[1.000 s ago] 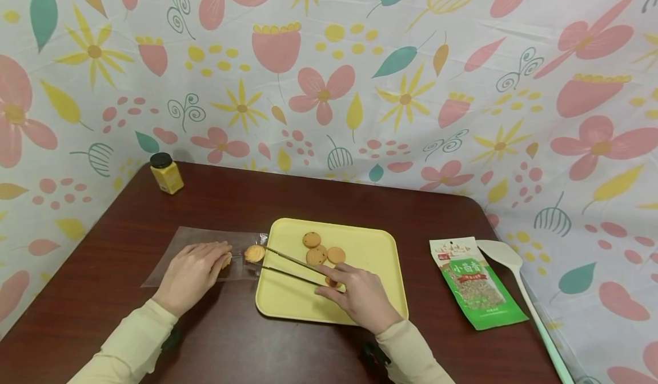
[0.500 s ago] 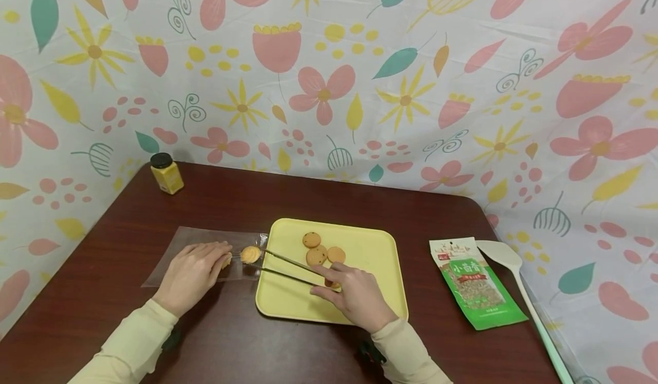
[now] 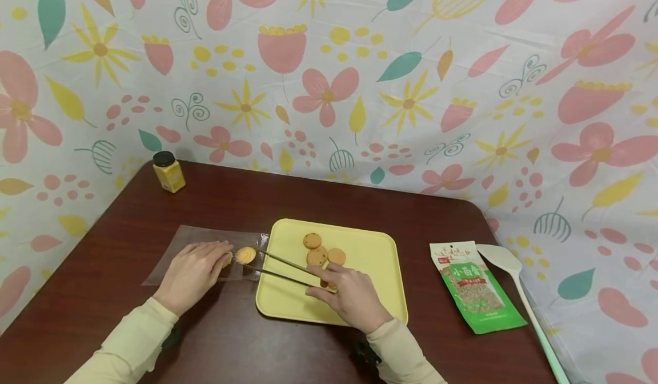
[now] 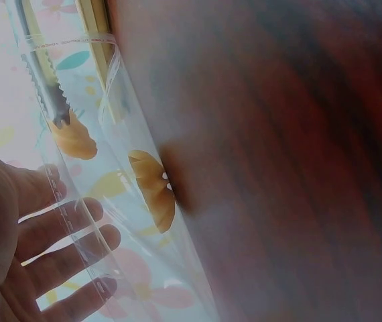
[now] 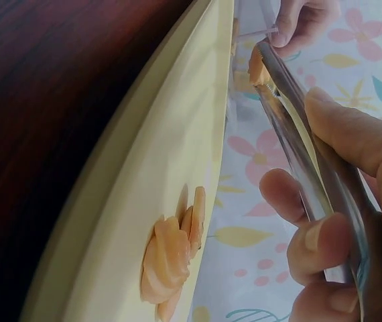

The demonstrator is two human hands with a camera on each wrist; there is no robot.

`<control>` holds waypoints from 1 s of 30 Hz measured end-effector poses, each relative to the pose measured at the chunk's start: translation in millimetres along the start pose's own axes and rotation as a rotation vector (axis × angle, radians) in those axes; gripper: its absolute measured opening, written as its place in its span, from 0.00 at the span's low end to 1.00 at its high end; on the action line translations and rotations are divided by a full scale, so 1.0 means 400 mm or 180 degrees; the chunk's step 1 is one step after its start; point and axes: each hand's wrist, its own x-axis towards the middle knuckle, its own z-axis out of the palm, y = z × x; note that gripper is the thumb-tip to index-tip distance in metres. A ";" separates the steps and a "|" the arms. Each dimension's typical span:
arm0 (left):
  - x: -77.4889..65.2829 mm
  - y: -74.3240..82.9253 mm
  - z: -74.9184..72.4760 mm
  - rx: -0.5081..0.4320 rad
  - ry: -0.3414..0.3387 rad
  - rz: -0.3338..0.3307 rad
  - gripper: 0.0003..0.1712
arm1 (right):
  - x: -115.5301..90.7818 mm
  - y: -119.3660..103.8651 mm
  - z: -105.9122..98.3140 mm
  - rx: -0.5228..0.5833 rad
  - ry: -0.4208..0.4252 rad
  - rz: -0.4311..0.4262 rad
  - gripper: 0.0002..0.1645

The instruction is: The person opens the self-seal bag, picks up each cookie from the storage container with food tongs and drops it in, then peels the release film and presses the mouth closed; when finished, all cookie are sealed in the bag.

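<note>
My left hand (image 3: pixel 196 272) pinches the edge of a clear plastic bag (image 3: pixel 177 250) lying left of the yellow tray (image 3: pixel 288 307). Through the film in the left wrist view, one cookie (image 4: pixel 154 191) shows near the table side. With the right hand (image 3: pixel 354 295) I grip metal tongs (image 3: pixel 285 262), whose toothed tips hold a ridged cookie (image 3: pixel 246 255) at the bag's mouth, close to the left fingers. In the right wrist view this cookie (image 5: pixel 258 67) sits between the tips. Several other cookies (image 3: pixel 317 256) rest on the tray, some partly hidden by my right hand.
At the back left corner stands a yellow jar (image 3: pixel 169 172) with a black lid. To the right lie a green and white seasoning packet (image 3: pixel 475 287) and a pale long-handled spatula (image 3: pixel 506 258). A floral cloth (image 3: pixel 329 47) hangs behind the dark table (image 3: pixel 216 338).
The tongs and the cookie in them have shifted left, from the tray's edge to over the bag's mouth. My left hand stays in place, and the head view has turned slightly.
</note>
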 end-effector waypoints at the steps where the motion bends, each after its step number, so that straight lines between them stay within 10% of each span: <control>1: 0.000 0.000 0.000 -0.0004 -0.0007 -0.0001 0.38 | 0.000 0.000 0.001 0.0001 0.0002 -0.0003 0.24; 13: -0.004 -0.005 0.000 -0.0045 -0.0024 0.0021 0.36 | 0.009 -0.007 0.011 0.0007 -0.0060 -0.0074 0.23; 20: -0.007 -0.005 -0.001 -0.0074 -0.0068 0.0015 0.13 | 0.017 -0.012 0.016 -0.0026 -0.0036 -0.0136 0.23; 30: -0.004 -0.005 0.002 -0.0057 -0.0100 -0.0023 0.16 | 0.027 -0.016 0.025 -0.0013 -0.0012 -0.0173 0.24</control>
